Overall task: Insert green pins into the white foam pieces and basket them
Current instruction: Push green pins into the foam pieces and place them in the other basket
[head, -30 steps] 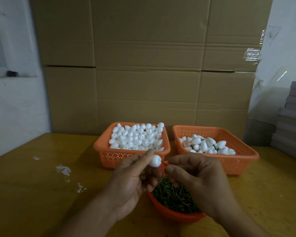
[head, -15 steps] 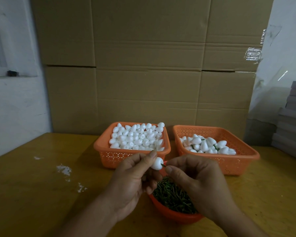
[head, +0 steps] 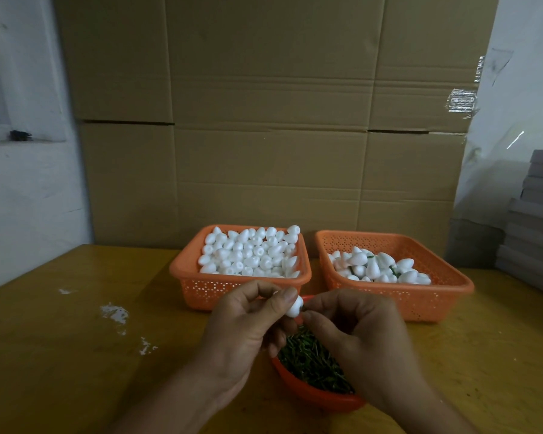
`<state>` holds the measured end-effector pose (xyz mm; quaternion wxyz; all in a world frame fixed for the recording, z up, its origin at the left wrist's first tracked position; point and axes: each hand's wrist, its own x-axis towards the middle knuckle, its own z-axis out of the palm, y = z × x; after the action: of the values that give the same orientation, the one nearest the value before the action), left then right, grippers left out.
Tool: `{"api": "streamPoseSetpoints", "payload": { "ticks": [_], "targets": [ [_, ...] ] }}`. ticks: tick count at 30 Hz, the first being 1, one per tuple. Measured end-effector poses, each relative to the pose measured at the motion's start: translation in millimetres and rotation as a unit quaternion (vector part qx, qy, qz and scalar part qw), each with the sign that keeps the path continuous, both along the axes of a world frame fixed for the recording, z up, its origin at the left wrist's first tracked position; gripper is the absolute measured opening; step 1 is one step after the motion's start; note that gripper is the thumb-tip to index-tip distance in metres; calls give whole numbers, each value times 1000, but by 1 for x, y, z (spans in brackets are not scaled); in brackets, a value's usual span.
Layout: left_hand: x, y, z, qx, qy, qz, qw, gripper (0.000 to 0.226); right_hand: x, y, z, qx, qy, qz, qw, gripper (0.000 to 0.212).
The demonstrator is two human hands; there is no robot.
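the left hand [head: 242,324] pinches one white foam piece [head: 294,306] between thumb and finger, just above the bowl of green pins [head: 314,364]. it holds the piece up there so the other hand can get at its end. the right hand [head: 355,336] is curled, with its fingertips pressed close against the foam piece. a tiny bit of green shows at that spot, so it looks like this hand is pinching a green pin [head: 301,308] and pushing it in. the pin is mostly hidden, so how deep it sits cannot be told.

the bowl sits right under both hands, likely so a new pin is always easy to grab. behind the bowl and a bit to the left is the full orange basket [head: 182,270], heaped with plain foam pieces with no pins. behind the bowl to the right is the second orange basket [head: 445,286]. it holds fewer pieces, and some show green bits, so the done ones seem to go there. the piece in the hands should land there once its pin is in.

all of it rests on a yellow-brown surface [head: 60,355], with cardboard boxes [head: 270,120] standing behind the baskets.
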<state>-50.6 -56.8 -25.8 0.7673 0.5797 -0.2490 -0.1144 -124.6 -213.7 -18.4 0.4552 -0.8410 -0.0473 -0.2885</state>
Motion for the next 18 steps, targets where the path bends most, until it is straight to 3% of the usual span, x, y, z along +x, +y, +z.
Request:
{"api": "streamPoseSetpoints", "payload": {
  "ticks": [18],
  "targets": [
    [3, -1, -3, 13, -78, 15, 997, 30, 0, 7, -2, 32, -1, 20, 999, 14]
  ]
}}
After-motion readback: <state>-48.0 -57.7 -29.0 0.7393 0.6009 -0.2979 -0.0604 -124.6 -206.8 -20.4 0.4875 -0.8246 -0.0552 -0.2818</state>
